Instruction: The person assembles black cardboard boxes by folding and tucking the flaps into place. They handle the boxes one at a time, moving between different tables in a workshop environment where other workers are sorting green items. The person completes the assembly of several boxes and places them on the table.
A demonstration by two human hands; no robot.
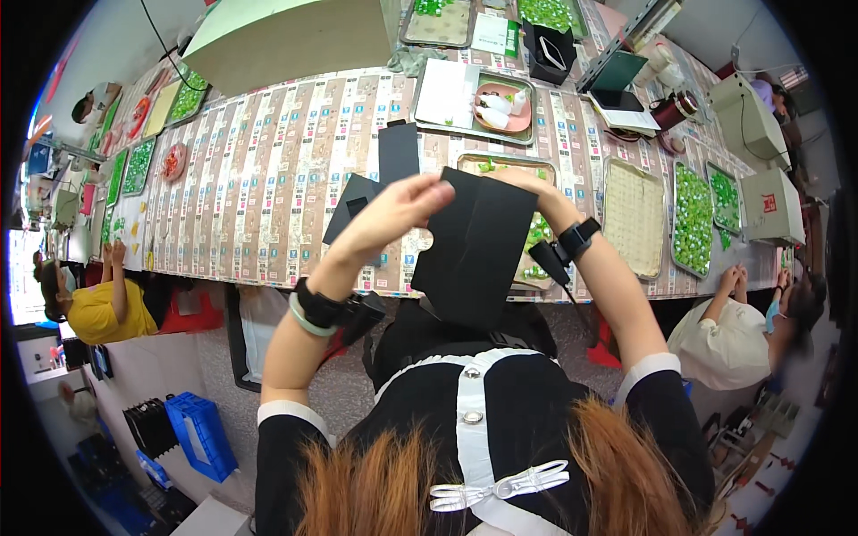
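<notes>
A folded black cardboard sheet point(478, 241) with creases and a notched left edge stands tilted in front of my chest. My right hand point(534, 189) grips its upper right edge, most of the fingers hidden behind it. At its upper left edge is my left hand point(393, 214), fingers stretched toward the sheet and thumb apart; the fingertips overlap the corner. Beneath and beyond my left hand lie an open black box point(350, 204) and a flat black rectangular piece point(399, 152). Partly covered by the sheet is a metal tray point(547, 170) with small green packets.
Beyond stands a tray point(527, 134) with a pink dish point(511, 100) of white pieces. To the right are a lined tray point(633, 214) and trays of green packets point(692, 219). A large pale box point(290, 45) is at the far left. People sit at both sides.
</notes>
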